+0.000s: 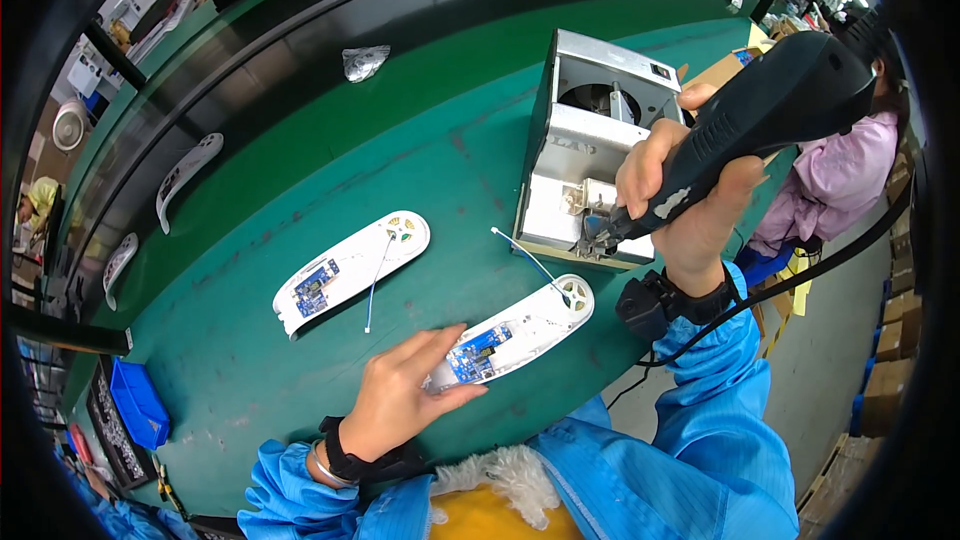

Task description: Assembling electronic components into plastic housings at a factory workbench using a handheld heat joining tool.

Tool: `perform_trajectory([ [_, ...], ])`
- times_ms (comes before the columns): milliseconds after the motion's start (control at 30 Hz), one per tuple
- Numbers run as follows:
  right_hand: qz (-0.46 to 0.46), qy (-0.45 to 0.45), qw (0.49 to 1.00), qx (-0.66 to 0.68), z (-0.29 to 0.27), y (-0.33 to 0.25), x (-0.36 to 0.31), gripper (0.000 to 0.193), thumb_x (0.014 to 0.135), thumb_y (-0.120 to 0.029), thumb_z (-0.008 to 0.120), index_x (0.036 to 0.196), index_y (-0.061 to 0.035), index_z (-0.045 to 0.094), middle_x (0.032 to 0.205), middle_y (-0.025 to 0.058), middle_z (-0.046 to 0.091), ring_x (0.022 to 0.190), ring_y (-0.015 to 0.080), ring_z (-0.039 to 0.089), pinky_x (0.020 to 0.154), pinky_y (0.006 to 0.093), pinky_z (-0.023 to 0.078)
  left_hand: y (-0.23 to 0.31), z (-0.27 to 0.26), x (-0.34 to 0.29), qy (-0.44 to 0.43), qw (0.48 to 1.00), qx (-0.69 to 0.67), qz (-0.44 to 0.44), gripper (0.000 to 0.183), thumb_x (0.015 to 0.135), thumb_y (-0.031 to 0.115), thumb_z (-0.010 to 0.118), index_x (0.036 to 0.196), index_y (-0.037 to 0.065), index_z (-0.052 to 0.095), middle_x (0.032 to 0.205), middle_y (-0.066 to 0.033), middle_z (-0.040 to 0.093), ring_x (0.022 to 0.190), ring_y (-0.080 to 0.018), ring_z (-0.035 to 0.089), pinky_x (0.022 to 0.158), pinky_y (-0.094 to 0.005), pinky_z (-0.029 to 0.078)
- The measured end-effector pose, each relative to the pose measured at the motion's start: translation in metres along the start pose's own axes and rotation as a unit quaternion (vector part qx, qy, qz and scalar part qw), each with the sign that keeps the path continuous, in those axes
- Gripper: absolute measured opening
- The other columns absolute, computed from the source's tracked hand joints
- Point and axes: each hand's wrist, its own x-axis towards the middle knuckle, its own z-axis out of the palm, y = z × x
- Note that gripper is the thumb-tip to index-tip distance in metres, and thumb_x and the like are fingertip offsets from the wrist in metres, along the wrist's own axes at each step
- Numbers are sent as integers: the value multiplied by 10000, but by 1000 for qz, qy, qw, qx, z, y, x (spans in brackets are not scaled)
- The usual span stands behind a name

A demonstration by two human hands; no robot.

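My right hand [690, 175] is wrapped round a black electric screwdriver [775, 105], angled down to the left. Its tip is at the front of a metal box-shaped machine [585, 155], which looks like a screw feeder; whether a screw sits on the bit is too small to tell. With thumb and fingers, my left hand [400, 390] grips the near end of a long white plastic shell [535, 340] lying on the table. Inside that shell are a blue circuit board [480, 352] and a round part, with a thin cable [522, 252] sticking out. A similar white shell [350, 265] lies farther left.
Beyond the green table [250, 360] runs a dark green belt [290, 110], bearing more white shells [185, 175] and a clear plastic bag [365, 62]. A blue bin [138, 402] stands at the left. The screwdriver's black cord [810, 285] loops past my right wrist. A person in pink [835, 175] is at the right.
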Motion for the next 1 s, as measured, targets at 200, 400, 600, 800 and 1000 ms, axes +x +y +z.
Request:
perform_trajectory([
  [200, -8, -9, 1000, -18, 5, 4, -3, 708, 770, -612, 497, 1086, 9, 368, 563, 71, 502, 454, 109, 504, 442, 211, 409, 0, 0, 1, 5, 1000, -3, 5, 587, 579, 190, 790, 1079, -13, 558, 858, -146, 591, 691, -264, 586, 626, -308, 479],
  [400, 31, -22, 999, 5, 2, 7, 1, 679, 803, -605, 438, 1065, 18, 374, 552, 73, 497, 438, 113, 498, 442, 217, 415, 0, -1, -1, -10, 1000, 18, 2, 617, 616, 224, 774, 1129, -9, 524, 876, -148, 583, 703, -274, 580, 629, -321, 479],
  [600, 102, -32, 986, 131, 8, 11, -10, 693, 801, -656, 364, 1124, -44, 327, 533, 65, 463, 413, 136, 492, 425, 255, 424, 0, -2, -2, -19, 999, 40, 1, 594, 671, 273, 728, 1146, -1, 500, 922, -156, 583, 731, -319, 584, 635, -348, 486],
  [800, 93, -36, 979, 175, 75, 8, -33, 715, 787, -697, 318, 1142, -77, 327, 504, 28, 423, 353, 129, 431, 351, 257, 367, -6, -3, -4, -5, 1000, 4, 2, 573, 641, 259, 757, 1099, 0, 532, 943, -179, 600, 782, -322, 595, 676, -358, 480],
  [1000, 168, -77, 951, 247, 94, 17, -43, 814, 679, -690, 520, 1120, -41, 302, 553, 85, 505, 435, 173, 521, 428, 265, 434, -6, -5, -8, 28, 1000, 2, 13, 548, 628, 297, 758, 1056, 20, 557, 977, -126, 588, 866, -301, 570, 794, -385, 441],
])
